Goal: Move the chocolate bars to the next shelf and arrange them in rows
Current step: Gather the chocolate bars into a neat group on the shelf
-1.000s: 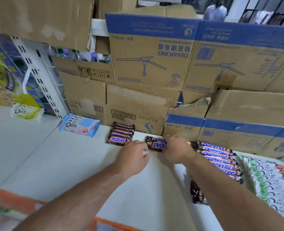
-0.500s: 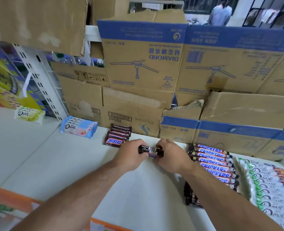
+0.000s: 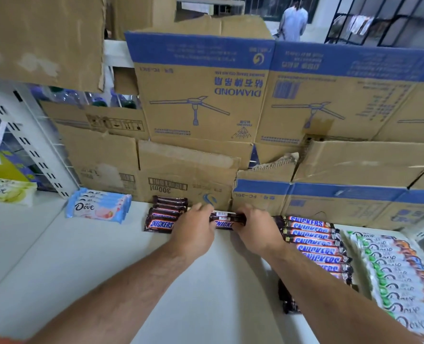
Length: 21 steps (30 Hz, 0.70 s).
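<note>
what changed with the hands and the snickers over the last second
The left hand, which lay beside them, now grips the left end of the bundle of brown Snickers bars; the right hand still holds the right end. The bundle has hardly shifted. The brown Snickers pile to its left and the long Snickers row stayed put.

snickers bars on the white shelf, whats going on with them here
A person holds a small bundle of brown Snickers bars by its ends, left hand on one end and right hand on the other. The bundle is between a short stack of the same bars and a long row of them on the white shelf.
</note>
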### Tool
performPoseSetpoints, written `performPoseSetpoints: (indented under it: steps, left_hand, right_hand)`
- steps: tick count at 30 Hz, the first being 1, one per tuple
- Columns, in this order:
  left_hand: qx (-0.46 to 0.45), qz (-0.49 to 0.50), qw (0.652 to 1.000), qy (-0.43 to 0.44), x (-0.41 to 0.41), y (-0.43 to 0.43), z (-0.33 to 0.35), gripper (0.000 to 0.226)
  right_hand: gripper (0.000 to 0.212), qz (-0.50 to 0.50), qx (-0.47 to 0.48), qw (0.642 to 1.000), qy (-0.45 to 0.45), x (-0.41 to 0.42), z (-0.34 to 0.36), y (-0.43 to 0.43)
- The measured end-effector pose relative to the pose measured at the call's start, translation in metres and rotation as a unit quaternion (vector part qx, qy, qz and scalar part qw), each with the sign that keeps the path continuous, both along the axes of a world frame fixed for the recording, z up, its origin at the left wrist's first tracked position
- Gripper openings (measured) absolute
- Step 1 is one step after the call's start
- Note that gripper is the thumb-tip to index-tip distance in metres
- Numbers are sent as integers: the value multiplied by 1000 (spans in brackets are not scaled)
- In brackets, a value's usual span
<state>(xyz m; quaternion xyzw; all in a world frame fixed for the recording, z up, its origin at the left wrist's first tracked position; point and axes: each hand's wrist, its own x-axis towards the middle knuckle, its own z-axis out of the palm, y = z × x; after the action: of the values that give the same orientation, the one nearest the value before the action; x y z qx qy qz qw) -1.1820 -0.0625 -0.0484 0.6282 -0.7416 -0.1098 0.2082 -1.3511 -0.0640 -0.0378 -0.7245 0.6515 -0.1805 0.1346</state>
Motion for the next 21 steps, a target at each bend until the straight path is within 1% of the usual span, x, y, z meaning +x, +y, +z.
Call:
performPoseSetpoints:
  steps: [3, 7, 9, 12, 14, 17, 21]
  left_hand:
    - [-5, -2, 1000, 17, 3, -4, 0, 30]
    - [-40, -27, 999, 14, 6, -6, 0, 30]
    - [-49, -45, 998, 0, 7, -3, -4, 26]
    - [-39, -44, 998, -18, 6, -2, -8, 26]
    - [-44, -40, 998, -14, 6, -4, -8, 25]
    - [-40, -41, 998, -6, 6, -6, -8, 25]
    - [-69, -48, 996, -34, 7, -1, -10, 25]
  right_hand:
    - [17, -15, -5, 1000, -17, 2, -1, -1]
    - [37, -34, -26, 999, -28, 4, -3, 0]
    - [35, -44, -29, 998, -19, 3, -6, 1]
    - [28, -52, -30, 998, -13, 4, -7, 0]
    - [25, -56, -37, 998, -19, 6, -7, 0]
    - [24, -65, -44, 997, -16, 10, -7, 0]
    - [24, -64, -52, 997, 2, 10, -9, 2]
